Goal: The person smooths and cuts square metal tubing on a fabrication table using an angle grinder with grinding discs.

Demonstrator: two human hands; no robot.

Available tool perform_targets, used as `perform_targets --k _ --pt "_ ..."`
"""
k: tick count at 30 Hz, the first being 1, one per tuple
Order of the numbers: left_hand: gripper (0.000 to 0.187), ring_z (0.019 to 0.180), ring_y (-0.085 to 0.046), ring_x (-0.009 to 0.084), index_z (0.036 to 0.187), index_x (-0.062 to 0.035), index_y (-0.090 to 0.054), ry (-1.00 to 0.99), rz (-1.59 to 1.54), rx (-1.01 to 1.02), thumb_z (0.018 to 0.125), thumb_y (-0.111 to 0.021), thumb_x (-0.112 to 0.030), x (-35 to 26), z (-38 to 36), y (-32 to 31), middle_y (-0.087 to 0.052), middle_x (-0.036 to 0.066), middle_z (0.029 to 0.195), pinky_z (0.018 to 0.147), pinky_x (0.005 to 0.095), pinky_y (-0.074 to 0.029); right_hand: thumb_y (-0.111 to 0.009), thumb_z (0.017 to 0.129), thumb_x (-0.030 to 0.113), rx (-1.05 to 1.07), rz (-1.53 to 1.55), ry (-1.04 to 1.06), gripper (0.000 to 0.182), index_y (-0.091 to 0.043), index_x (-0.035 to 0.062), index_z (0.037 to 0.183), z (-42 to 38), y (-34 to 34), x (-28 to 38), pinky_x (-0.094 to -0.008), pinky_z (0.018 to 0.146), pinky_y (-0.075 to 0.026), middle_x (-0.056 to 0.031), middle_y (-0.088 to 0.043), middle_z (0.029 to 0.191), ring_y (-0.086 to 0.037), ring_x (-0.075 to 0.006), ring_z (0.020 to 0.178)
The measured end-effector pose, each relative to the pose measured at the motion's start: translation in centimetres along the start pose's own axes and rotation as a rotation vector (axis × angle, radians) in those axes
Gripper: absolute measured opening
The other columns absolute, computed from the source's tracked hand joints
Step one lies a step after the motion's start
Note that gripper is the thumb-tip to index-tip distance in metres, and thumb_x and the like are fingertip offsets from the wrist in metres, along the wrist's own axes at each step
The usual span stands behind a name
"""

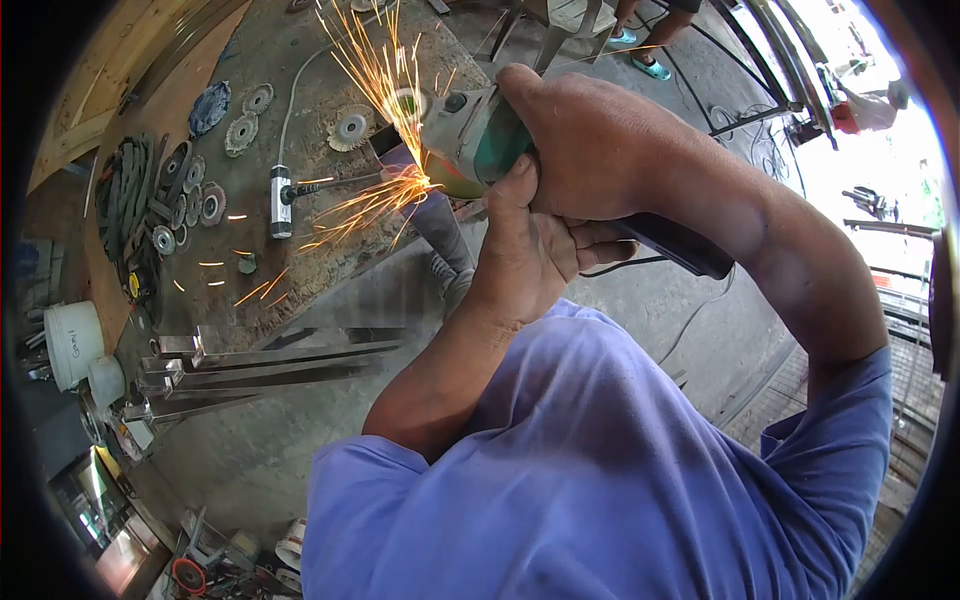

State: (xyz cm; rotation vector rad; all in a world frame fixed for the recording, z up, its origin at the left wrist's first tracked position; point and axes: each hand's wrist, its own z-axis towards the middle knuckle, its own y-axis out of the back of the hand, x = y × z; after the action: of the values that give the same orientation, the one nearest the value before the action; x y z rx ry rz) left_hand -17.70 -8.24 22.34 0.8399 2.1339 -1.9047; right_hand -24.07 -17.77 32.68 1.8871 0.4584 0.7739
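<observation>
Both my hands grip a green angle grinder (478, 140) at the edge of a worn workbench (300, 120). My right hand (590, 130) wraps over the top of the grinder's body. My left hand (525, 245) holds it from below, near the black rear handle (680, 245). The disc touches a grey metal piece (440, 225) at the bench edge, and orange sparks (385, 190) spray up and to the left. The disc itself is mostly hidden by sparks and my hands.
Several grinding and flap discs (240, 130) lie on the bench, beside a white-handled tool (281, 200). Shiny square steel tubes (260, 365) lie below. White buckets (72, 342) stand at the left. Another person's feet in turquoise sandals (652, 68) stand on the concrete floor beyond.
</observation>
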Motion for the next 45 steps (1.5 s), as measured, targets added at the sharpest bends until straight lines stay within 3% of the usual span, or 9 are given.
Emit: perform_targets --k 37,45 --pt "0.104 0.105 -0.067 0.0359 0.135 0.0059 -0.045 0.007 0.001 -0.009 0.083 -0.034 -0.083 -0.5 -0.1 -0.6 -0.063 0.026 0.119 0.087 0.0492 -0.054 -0.073 0.074 0.02 0.031 0.006 0.033 0.048 -0.049 -0.0073 0.106 0.4 1.1 0.3 -0.0473 0.073 -0.053 -0.0271 -0.065 0.085 -0.067 -0.0438 0.088" --pt "0.102 0.104 -0.067 0.0342 0.135 0.0053 -0.045 0.023 0.059 -0.045 0.084 -0.033 -0.082 -0.7 0.2 -1.2 -0.063 0.026 0.118 0.086 0.049 -0.055 -0.073 0.072 0.019 -0.044 0.023 0.041 0.047 -0.05 -0.0056 0.105 0.2 0.4 -0.9 -0.0473 0.073 -0.053 -0.027 -0.065 0.083 -0.067 -0.0432 0.088"
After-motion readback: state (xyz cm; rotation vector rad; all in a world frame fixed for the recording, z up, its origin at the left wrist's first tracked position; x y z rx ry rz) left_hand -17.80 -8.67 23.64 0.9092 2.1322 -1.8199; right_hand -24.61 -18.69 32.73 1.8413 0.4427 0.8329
